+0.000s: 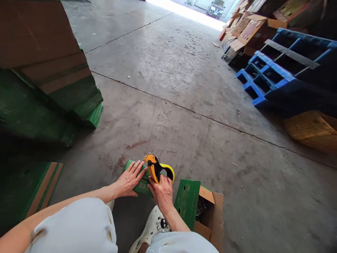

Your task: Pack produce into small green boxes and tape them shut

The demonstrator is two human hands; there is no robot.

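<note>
A green cardboard box (143,187) with pale printed characters lies on the floor before my feet. My left hand (130,180) rests flat on its top, the fingers stretched out and slightly apart. Wrapped in my right hand (163,191) is a tape dispenser (152,166), orange and black, with a yellow-edged roll on its right side. The dispenser's head is over the box, close to my left fingertips. Just right of my right hand stands an open green box (187,200) with its flaps up and something dark and shiny inside.
Stacked flattened green and brown cardboard (52,63) stands at left, with a green striped sheet (39,189) below it. Blue pallets (273,75) and piled cartons (250,30) line the right. A brown box (310,128) lies under the pallets. My white shoe (150,228) is beside the box.
</note>
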